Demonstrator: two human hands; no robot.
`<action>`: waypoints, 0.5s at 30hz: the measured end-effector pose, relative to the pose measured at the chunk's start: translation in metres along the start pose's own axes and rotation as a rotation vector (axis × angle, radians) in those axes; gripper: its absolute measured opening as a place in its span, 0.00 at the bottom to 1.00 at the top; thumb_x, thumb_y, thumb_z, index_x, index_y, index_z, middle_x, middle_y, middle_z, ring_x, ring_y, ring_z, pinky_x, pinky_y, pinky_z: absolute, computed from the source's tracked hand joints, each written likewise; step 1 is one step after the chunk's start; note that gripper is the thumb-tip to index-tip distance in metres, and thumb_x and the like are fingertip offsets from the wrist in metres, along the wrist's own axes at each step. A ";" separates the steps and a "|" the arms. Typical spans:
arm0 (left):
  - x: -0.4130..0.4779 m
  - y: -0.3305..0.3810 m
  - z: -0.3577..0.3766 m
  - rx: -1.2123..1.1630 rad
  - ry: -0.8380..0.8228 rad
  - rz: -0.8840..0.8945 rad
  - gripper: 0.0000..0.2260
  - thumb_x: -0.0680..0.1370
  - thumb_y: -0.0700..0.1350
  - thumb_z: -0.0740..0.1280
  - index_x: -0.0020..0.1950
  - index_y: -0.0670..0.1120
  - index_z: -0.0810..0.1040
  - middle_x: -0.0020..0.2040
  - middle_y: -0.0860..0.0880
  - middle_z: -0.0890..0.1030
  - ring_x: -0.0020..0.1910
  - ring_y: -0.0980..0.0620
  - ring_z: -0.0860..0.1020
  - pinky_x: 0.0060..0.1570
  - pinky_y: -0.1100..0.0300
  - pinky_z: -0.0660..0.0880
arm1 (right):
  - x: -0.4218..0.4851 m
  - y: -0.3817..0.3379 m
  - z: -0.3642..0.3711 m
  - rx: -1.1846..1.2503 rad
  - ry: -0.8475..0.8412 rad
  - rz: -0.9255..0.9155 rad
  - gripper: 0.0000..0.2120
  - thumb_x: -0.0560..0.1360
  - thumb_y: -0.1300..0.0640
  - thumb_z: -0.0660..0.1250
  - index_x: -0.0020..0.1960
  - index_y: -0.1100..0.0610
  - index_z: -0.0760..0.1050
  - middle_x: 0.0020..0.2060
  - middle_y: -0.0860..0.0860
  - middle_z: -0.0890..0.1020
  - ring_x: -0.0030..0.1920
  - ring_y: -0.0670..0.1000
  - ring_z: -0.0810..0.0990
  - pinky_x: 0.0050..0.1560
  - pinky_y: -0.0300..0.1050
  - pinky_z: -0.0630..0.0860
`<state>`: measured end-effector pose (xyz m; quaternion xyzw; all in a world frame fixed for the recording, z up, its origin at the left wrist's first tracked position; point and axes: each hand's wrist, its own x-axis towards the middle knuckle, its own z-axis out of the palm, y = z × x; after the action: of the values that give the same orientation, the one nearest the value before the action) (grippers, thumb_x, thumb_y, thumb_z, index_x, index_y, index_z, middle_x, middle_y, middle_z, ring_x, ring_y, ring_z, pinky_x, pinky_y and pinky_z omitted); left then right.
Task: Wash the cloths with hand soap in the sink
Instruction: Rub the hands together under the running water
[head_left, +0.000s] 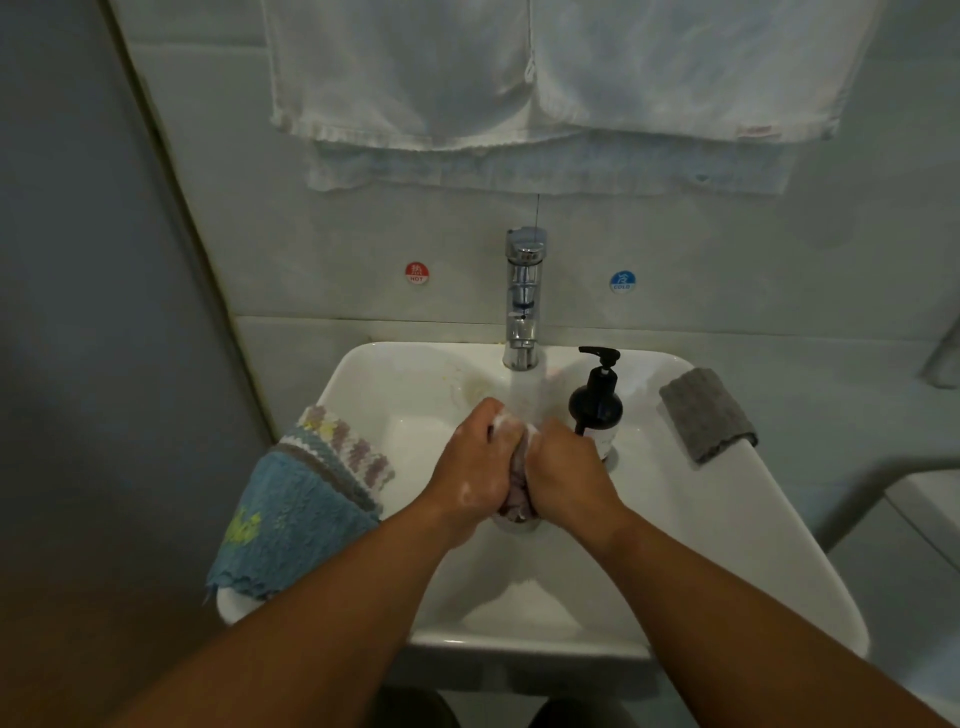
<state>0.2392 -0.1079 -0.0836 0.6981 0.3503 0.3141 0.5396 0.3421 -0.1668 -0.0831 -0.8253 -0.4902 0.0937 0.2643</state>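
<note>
Over the middle of the white sink, my left hand and my right hand grip a bunched, sudsy pinkish-grey cloth between them. White foam sits on my left fingers and knuckles. Water runs from the chrome tap just behind my hands. A black pump bottle of hand soap stands on the sink ledge beside my right hand. Most of the cloth is hidden inside my fists.
A blue cloth and a striped knitted cloth hang over the sink's left rim. A grey cloth lies on the right rim. White towels hang on the wall above. Hot and cold stickers flank the tap.
</note>
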 end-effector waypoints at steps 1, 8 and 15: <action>0.002 0.000 -0.002 0.033 0.063 0.010 0.09 0.84 0.48 0.58 0.46 0.52 0.74 0.43 0.48 0.80 0.40 0.49 0.78 0.34 0.55 0.75 | -0.003 -0.003 0.000 -0.089 -0.024 -0.078 0.09 0.82 0.56 0.60 0.54 0.59 0.76 0.49 0.55 0.80 0.48 0.56 0.81 0.47 0.47 0.76; 0.001 -0.005 0.001 0.048 -0.016 -0.129 0.11 0.85 0.53 0.56 0.48 0.50 0.73 0.45 0.44 0.80 0.36 0.50 0.76 0.29 0.58 0.72 | -0.004 -0.012 -0.003 0.383 0.197 -0.069 0.09 0.83 0.53 0.59 0.46 0.54 0.70 0.35 0.51 0.76 0.36 0.51 0.77 0.37 0.49 0.75; 0.003 0.001 -0.002 0.008 0.206 0.015 0.06 0.84 0.51 0.59 0.50 0.53 0.74 0.45 0.48 0.81 0.45 0.47 0.81 0.45 0.49 0.81 | -0.015 -0.014 -0.006 0.278 0.034 -0.102 0.11 0.84 0.54 0.57 0.45 0.55 0.72 0.39 0.51 0.79 0.40 0.49 0.78 0.41 0.44 0.74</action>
<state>0.2390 -0.1043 -0.0820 0.6670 0.4000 0.3871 0.4953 0.3265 -0.1762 -0.0723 -0.7562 -0.5092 0.1332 0.3888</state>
